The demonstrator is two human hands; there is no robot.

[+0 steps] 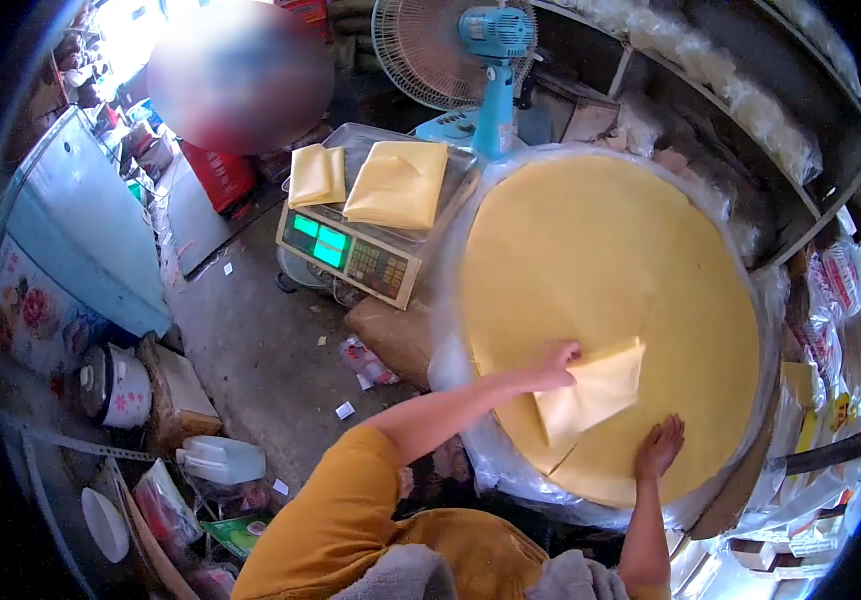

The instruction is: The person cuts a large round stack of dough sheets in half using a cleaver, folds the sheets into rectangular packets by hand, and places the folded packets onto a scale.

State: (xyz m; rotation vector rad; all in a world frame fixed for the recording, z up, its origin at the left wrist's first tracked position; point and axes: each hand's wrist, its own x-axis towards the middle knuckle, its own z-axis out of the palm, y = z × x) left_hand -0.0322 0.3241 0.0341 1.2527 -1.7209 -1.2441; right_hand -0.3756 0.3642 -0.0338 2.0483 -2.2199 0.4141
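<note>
A large round stack of thin yellow sheets (571, 260) lies on clear plastic film in front of me. My left hand (551, 367) pinches the upper left edge of a folded yellow sheet (591, 392), which rests on the stack. To the right of that folded piece, my right hand (660, 447) lies on the round stack with its fingers stretched out, holding nothing. Cut lines run through the top sheet near the folded piece. Two folded yellow bundles, a small one (317, 176) and a larger one (398, 185), sit on the pan of a digital scale (349, 255) with lit green displays.
Behind the stack stands a blue fan (497, 110). Shelves with plastic bags (741, 85) curve along the right. On the left are a light blue cabinet (81, 220), a rice cooker (121, 388) and a plastic jug (223, 460). A blurred figure is at the top left.
</note>
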